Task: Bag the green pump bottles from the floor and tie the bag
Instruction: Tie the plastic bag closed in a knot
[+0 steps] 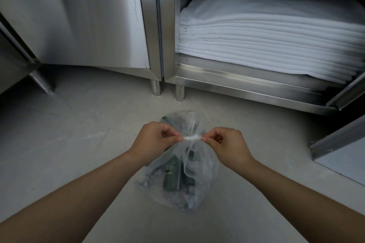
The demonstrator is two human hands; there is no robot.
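A clear plastic bag (199,175) stands on the grey floor in front of me. Dark green pump bottles (171,177) show through its side. The bag's neck is gathered into a tight white twist (192,137) at mid height, with loose plastic fanning up behind it. My left hand (153,141) pinches the left end of that twist between thumb and forefinger. My right hand (227,144) pinches the right end the same way. Both hands pull apart along a level line above the bottles.
A steel cabinet (237,83) stands behind the bag on short legs, its right bay open and holding a stack of folded white towels (266,33). Its shut left door (83,16) is steel. An open door's edge (339,144) juts in at the right.
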